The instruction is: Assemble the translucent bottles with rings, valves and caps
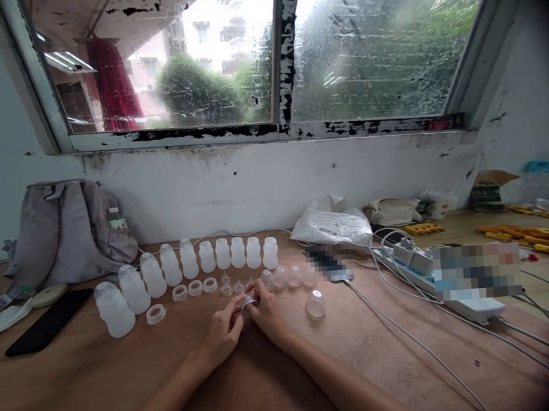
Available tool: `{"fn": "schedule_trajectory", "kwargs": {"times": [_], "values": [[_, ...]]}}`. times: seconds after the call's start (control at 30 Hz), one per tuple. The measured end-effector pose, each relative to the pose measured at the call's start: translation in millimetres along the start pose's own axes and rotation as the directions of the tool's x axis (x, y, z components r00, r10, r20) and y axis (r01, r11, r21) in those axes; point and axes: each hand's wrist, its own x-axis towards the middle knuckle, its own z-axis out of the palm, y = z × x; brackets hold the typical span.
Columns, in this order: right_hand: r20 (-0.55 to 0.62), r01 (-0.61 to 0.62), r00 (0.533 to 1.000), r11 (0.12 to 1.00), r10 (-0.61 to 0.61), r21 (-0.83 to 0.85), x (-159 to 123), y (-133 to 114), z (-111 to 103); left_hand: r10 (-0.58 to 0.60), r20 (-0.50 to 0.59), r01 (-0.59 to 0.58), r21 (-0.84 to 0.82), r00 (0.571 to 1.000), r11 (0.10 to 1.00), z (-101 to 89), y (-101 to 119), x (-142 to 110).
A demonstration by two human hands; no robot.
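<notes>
Between both hands, just above the table, is a translucent baby bottle collar ring [249, 301]. My left hand [226, 328] is closed on its left side, and my right hand [265, 307] grips it from the right. Behind them stand clear bottle nipples [225, 285], partly hidden by my fingers. Three collar rings [195, 288] lie in a row to the left, with another ring [156, 314] nearer the front. Clear caps [293, 277] stand behind my right hand, and a single cap [315, 305] is to its right. Frosted baby bottles [153, 276] with caps curve along the left; several uncapped bottles [238, 253] follow.
A black phone [48, 322] and a grey backpack [70, 228] are on the left. At the back lies a silvery plastic bag [331, 223]. A white power strip [473, 308] with cables [408, 328] stretches across the right, near yellow tools [526, 234].
</notes>
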Motion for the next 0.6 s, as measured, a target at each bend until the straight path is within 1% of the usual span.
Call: {"fn": "schedule_trajectory", "kwargs": {"times": [0.07,0.13,0.17,0.23,0.27,0.33,0.37,0.4,0.43,0.5,0.6], "values": [[0.006,-0.004,1.0,1.0,0.004,0.002,0,0,-1,0.005,-0.005,-0.004,0.103,1.0,0.995,-4.2,0,3],[0.008,-0.006,1.0,1.0,0.006,0.011,1,-3,-4,-0.008,-0.037,0.016,0.225,0.999,0.974,-12.6,-2,11],[0.015,-0.004,1.0,1.0,0.004,0.023,2,-4,-6,-0.021,-0.072,0.041,0.288,0.997,0.957,-18.6,-4,19],[0.037,-0.004,0.999,0.999,0.002,0.054,2,-7,-8,-0.054,-0.177,0.123,0.404,0.983,0.906,-34.0,-13,38],[0.048,-0.007,0.999,0.998,0.003,0.068,3,-9,-9,-0.079,-0.229,0.18,0.464,0.97,0.867,-43.1,-19,50],[0.054,-0.019,0.998,0.997,0.014,0.077,3,-10,-10,-0.134,-0.299,0.292,0.578,0.945,0.762,-61.7,-32,75],[0.047,-0.024,0.999,0.997,0.021,0.076,3,-10,-10,-0.147,-0.323,0.329,0.63,0.935,0.704,-70.2,-37,86],[0.039,-0.028,0.999,0.997,0.025,0.074,3,-11,-10,-0.136,-0.354,0.352,0.667,0.925,0.657,-77.4,-42,96],[0.034,-0.034,0.999,0.997,0.031,0.074,3,-11,-10,-0.129,-0.37,0.364,0.681,0.92,0.635,-82.8,-46,104],[0.038,-0.053,0.998,0.995,0.05,0.082,2,-11,-9,-0.104,-0.392,0.368,0.695,0.914,0.617,-87.5,-50,114],[0.063,-0.079,0.995,0.99,0.072,0.12,2,-11,-9,-0.043,-0.394,0.334,0.709,0.918,0.621,-82.1,-49,114]]}}
